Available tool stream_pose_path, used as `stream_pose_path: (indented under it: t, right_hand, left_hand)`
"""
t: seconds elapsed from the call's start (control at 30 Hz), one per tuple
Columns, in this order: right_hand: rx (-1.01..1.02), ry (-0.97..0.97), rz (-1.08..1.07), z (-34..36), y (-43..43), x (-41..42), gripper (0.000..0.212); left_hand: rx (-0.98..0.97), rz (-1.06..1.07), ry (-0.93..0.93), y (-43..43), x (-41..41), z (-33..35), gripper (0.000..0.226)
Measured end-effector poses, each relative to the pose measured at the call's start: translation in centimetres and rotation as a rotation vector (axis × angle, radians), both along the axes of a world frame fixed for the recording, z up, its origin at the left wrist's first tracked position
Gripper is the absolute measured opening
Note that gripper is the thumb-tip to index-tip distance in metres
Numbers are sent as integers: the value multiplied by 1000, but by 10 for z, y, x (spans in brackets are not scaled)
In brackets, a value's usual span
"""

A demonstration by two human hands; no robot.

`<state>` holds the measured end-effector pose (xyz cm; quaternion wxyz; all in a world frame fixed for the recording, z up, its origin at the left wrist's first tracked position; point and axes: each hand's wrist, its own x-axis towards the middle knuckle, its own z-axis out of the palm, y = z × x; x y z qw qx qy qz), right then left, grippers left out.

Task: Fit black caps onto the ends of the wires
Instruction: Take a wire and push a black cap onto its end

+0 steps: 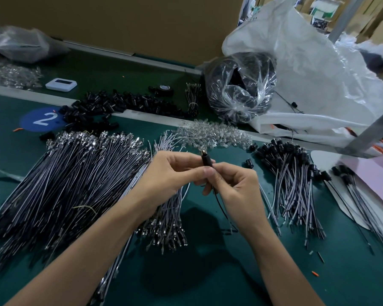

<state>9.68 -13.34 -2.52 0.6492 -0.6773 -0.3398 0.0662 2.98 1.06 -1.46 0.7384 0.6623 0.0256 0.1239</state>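
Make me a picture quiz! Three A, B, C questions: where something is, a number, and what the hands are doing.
1. Where is the pile of loose black caps? A. beside the blue circle B. on the white gadget C. by the elbows
2. Which number is on the blue circle? A. 2 B. 5 C. 9
3. What are the hands doing? A. lying flat B. pinching one black cap C. tying a bag
Answers: 1 A, the heap reaches the circle. 2 A, a white 2 shows. 3 B, the left hand and right hand pinch the black cap, its wire hanging below.
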Motion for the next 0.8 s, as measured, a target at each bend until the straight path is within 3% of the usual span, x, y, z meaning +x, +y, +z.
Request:
stream_pose_path:
  t: [0.17, 0.43, 0.8]
  right_hand:
    - [18, 8, -16, 0, 3, -3, 26]
    - [74, -22, -39, -3, 6, -7, 21]
    - [147, -76, -65, -3, 4, -8, 12]
  left_hand:
    - [-46, 47, -107, -3, -1, 5, 24]
    - [-20, 93, -246, -8, -4, 8, 17]
    - [-77, 25, -158, -13, -4, 8, 27]
